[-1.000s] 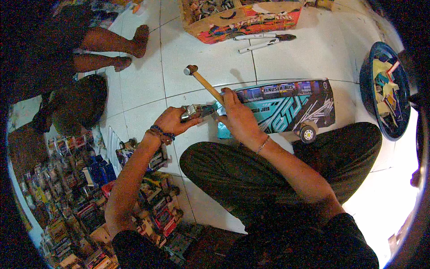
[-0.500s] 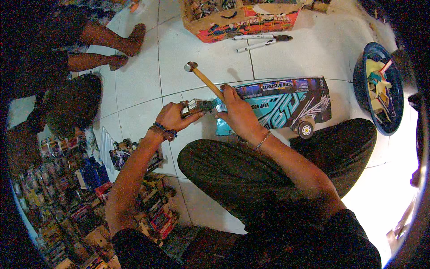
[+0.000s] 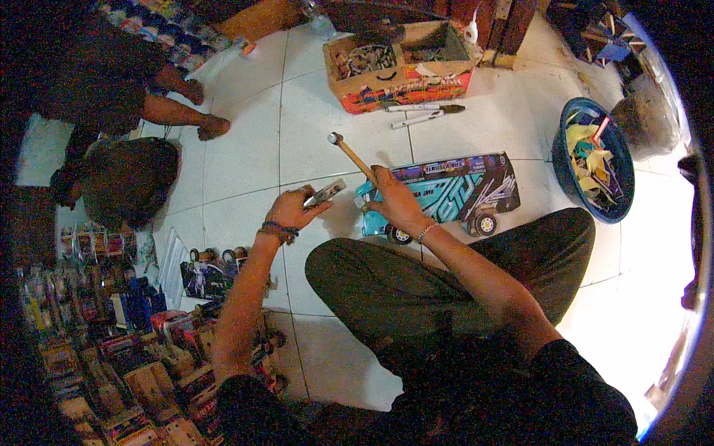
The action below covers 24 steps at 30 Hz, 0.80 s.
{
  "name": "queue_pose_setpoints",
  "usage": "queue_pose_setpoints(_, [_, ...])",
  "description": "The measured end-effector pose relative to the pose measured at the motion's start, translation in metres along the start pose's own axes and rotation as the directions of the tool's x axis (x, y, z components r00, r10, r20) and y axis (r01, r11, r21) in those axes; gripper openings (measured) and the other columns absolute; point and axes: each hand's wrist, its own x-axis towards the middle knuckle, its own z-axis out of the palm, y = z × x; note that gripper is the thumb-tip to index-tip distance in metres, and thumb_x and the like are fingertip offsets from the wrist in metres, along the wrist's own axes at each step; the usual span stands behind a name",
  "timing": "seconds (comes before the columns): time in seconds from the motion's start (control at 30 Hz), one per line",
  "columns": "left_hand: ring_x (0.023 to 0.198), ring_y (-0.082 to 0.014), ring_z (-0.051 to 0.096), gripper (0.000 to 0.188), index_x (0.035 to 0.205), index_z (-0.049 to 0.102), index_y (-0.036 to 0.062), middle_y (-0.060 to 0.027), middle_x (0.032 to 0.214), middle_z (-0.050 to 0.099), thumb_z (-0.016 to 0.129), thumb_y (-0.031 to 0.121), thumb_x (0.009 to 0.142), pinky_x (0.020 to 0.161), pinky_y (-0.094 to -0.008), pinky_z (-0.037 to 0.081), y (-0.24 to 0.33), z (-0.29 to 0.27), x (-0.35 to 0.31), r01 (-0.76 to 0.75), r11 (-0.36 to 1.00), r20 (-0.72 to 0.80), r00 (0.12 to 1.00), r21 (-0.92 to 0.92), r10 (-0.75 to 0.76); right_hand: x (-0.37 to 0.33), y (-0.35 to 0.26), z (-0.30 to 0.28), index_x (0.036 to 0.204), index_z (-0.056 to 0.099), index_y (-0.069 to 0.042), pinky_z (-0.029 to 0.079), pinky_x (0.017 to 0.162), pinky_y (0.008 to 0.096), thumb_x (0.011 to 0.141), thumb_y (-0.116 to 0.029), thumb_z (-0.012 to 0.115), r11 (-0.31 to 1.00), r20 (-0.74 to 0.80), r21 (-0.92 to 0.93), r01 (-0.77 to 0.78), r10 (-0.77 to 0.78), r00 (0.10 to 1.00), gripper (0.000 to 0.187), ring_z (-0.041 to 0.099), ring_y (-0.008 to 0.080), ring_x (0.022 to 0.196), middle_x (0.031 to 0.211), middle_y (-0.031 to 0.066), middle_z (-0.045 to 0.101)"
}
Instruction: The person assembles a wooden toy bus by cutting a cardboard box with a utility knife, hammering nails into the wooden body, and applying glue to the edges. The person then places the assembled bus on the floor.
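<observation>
My right hand point(image 3: 399, 201) is closed round a hammer point(image 3: 352, 156) with a yellowish wooden handle and a small metal head pointing up and left. That hand rests over the front end of a toy bus point(image 3: 454, 195), turquoise and black with bold graphics. The bus stands on its wheels on the tiles. In my left hand point(image 3: 292, 209) is a small flat rectangular piece point(image 3: 326, 193), pale and dark, pinched between thumb and fingers. It is tilted and sits just left of the bus, apart from it. I cannot make out its exact kind.
Beyond the bus sit a divided cardboard box point(image 3: 401, 93) of small parts and two white marker-like sticks point(image 3: 425, 113). A blue basin point(image 3: 558, 160) of scraps stands right. Many toy vehicles point(image 3: 141, 357) crowd the lower left. A person's bare foot point(image 3: 213, 127) is at upper left.
My left hand has drawn the small piece away from the bus front and tilted it up. My right hand keeps the hammer at the bus. The whole view has shifted, showing more of the box.
</observation>
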Motion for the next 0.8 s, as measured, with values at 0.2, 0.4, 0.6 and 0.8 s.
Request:
queue_pose_setpoints(0.2, [0.098,-0.0457,0.061,0.062,0.113,0.054,-0.0013,-0.0295,0.109,0.06,0.055,0.056,0.09,0.081,-0.0508,0.051,-0.089,0.114,-0.127,0.388,0.92,-0.148,0.914,0.049,-0.378,-0.01,0.023,-0.032,0.112,0.051,0.001,0.049,0.079,0.0422,0.075,-0.025,0.08,0.991,-0.151,0.001,0.133,-0.132,0.98,0.053,0.062,0.0357,0.091,0.098,0.0194,0.062])
queue_pose_setpoints(0.4, [0.111,-0.0452,0.052,0.064,0.131,0.048,0.0054,-0.0243,0.128,0.048,0.05,0.056,0.092,0.085,-0.0569,0.047,-0.11,0.259,-0.256,0.611,0.772,-0.298,0.78,0.173,-0.551,-0.042,0.114,-0.152,0.109,0.054,0.0,0.049,0.079,0.0486,0.089,-0.025,0.063,0.964,-0.399,-0.248,-0.093,-0.014,0.917,0.033,0.059,0.044,0.09,0.1,0.0245,0.059])
queue_pose_setpoints(0.6, [0.107,-0.0438,0.054,0.056,0.108,0.06,-0.0002,-0.0256,0.113,0.058,0.052,0.052,0.092,0.087,-0.0536,0.045,-0.077,0.158,-0.206,0.606,0.795,-0.507,0.69,0.016,-0.516,-0.073,0.192,-0.212,0.111,0.052,-0.005,0.049,0.071,0.0492,0.094,-0.039,0.058,0.925,-0.436,-0.15,-0.351,0.256,0.862,0.039,0.062,0.0439,0.084,0.095,0.0248,0.063])
queue_pose_setpoints(0.8, [0.083,-0.0302,0.069,0.098,0.11,0.063,0.0005,-0.0165,0.097,0.07,0.029,0.087,0.079,0.074,-0.0506,0.054,-0.013,0.08,0.004,0.701,0.36,0.601,0.713,-0.616,-0.361,-0.075,0.224,-0.213,0.114,0.054,-0.007,0.048,0.062,0.0354,0.088,-0.061,0.058,0.685,-0.038,0.506,-0.525,0.625,0.779,0.06,0.06,0.0181,0.076,0.089,0.0053,0.064])
